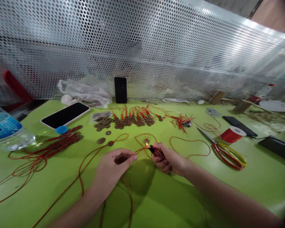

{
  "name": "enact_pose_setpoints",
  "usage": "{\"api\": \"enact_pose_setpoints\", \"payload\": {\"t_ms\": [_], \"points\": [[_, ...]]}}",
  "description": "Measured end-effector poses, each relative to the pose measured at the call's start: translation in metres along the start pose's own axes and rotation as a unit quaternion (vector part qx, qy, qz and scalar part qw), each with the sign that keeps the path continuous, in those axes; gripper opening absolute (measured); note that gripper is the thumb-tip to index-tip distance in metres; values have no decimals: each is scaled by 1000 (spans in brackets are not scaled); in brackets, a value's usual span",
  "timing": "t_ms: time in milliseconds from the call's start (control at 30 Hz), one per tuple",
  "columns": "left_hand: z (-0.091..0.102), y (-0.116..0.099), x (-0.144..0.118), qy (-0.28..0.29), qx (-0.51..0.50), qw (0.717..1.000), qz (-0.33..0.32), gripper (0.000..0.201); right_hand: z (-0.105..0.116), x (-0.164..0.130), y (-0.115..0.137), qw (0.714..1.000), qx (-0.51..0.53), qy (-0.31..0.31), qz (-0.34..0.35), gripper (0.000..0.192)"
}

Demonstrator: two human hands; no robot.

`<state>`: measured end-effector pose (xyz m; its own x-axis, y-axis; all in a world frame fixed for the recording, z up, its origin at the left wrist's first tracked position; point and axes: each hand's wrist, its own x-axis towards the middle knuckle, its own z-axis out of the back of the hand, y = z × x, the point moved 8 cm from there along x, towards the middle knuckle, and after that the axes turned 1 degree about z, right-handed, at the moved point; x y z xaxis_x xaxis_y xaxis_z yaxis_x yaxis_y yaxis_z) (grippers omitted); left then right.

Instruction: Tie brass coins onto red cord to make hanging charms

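Observation:
My right hand (165,158) grips a red lighter (157,152) with a black top, and a small flame (146,144) burns at its tip. Thumb and fingers of my left hand (117,161) pinch a thin red cord (140,150), whose strands run toward the flame. Just behind the flame lies a round coin with a hole (146,140), with a loop of the cord around it. To the left of that, another holed coin (110,143) sits on its own looped red cord. Loose cord trails down the green table (175,202) beneath my left hand.
Rows of coins with red cords (133,120) lie toward the back, near an upright phone (121,90). Scissors (224,152) and a red thread spool (232,134) are at right. A flat phone (66,115), corded coins (68,137) and a water bottle (7,128) occupy the left.

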<state>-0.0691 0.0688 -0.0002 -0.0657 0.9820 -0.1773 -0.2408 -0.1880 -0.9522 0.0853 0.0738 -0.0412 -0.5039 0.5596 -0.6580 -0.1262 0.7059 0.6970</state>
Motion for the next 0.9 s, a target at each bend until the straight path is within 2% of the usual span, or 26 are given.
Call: {"api": "enact_pose_setpoints", "payload": {"t_ms": [633,900], "points": [[0,-2,1,3,13,1000,-3,23,1,4,-3,1000,-7,26,10,42],[0,2,3,4,6,1000,-13,24,1,6,-6,999,-33,37,-13,44]]}}
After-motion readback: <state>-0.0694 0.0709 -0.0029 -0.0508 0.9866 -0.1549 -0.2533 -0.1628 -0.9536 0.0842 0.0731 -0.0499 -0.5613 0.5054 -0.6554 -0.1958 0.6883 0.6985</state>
